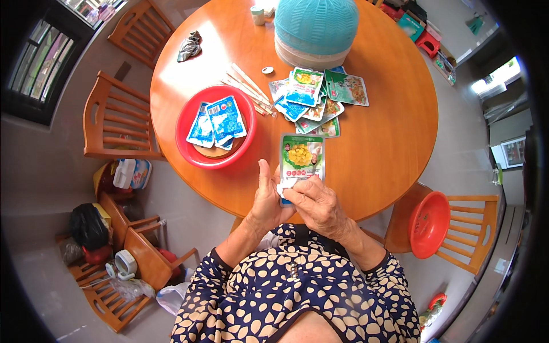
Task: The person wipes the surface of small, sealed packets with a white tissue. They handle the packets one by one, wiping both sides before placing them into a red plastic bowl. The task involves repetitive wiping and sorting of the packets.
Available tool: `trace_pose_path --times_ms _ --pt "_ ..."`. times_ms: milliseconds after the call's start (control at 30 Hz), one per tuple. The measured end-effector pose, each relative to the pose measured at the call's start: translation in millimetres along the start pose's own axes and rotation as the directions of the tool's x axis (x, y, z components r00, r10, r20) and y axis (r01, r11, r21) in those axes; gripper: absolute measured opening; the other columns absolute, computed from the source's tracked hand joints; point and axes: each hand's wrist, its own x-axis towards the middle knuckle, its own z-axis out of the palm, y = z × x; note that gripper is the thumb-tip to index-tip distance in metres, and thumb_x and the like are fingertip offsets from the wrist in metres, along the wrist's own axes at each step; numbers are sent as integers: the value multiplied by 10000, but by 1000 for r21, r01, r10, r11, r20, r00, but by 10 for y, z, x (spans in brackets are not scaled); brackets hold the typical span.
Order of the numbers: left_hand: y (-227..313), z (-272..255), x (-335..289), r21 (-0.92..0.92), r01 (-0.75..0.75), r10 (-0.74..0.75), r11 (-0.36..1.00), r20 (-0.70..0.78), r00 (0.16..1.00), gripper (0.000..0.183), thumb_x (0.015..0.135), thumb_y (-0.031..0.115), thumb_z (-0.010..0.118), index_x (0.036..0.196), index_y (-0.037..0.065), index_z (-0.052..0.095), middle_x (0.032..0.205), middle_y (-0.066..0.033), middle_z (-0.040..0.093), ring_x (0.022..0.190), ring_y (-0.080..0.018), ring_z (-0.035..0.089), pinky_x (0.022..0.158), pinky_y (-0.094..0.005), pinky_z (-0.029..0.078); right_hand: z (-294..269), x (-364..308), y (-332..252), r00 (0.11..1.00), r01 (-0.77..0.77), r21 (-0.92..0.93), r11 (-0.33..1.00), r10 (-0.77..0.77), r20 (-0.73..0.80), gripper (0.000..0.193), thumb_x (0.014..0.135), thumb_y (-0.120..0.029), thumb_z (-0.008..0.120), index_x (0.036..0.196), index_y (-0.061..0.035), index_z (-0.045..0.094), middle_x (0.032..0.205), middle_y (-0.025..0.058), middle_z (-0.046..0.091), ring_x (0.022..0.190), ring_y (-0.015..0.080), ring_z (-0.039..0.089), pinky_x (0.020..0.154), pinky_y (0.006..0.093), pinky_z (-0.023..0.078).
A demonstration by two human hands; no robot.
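At the near edge of the table, my left hand [265, 197] supports a flat food pouch [301, 155] from its lower left, thumb raised and fingers behind it. The pouch is green and white with a picture of yellow chunks, and it stands upright. My right hand [318, 207] pinches a small white cloth or tissue [285, 186] against the pouch's lower front. Past it lies a heap of similar pouches [305, 86], some green, some blue. To the left, a red basin [249, 134] holds several blue and white pouches [225, 119].
A turquoise knitted cover [315, 26] sits at the table's [389, 120] far side. Wrapped chopsticks [247, 86], a small jar [258, 15] and a crumpled dark bag [190, 47] lie about. Wooden chairs [117, 117] ring the table; another red basin [430, 224] rests on the right one.
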Motion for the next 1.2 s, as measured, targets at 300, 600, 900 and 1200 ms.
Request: trace_pose_path --times_ms 300,600,900,1200 --pt "-52 -25 13 91 2 4 996 -66 998 647 1000 623 272 1433 162 412 1345 -40 551 1254 -177 521 1060 -397 419 124 420 219 968 -110 -228 967 52 -244 333 698 6 698 1023 -60 672 909 61 568 849 271 572 737 379 511" --pt "116 -58 79 -3 -89 89 996 30 996 680 1012 586 311 1386 33 443 1313 -133 565 1222 -239 551 1045 -408 453 199 46 5 988 -71 -52 996 63 -143 290 710 39 695 991 -28 663 906 76 602 827 263 592 738 388 501" --pt "-39 -20 114 12 -83 84 996 -156 984 443 1049 366 411 1384 82 467 1331 -71 583 1231 -215 555 1080 -411 417 131 273 317 919 -193 -259 946 81 -387 285 717 55 701 981 -37 642 845 86 576 764 280 582 689 401 471" --pt "-15 -147 69 69 -146 156 987 -168 973 404 1028 319 488 1370 104 480 1302 -74 596 1191 -209 578 1052 -414 441 97 142 120 979 -117 -167 979 86 -184 288 706 97 682 966 -24 653 863 105 592 783 297 598 695 399 491"
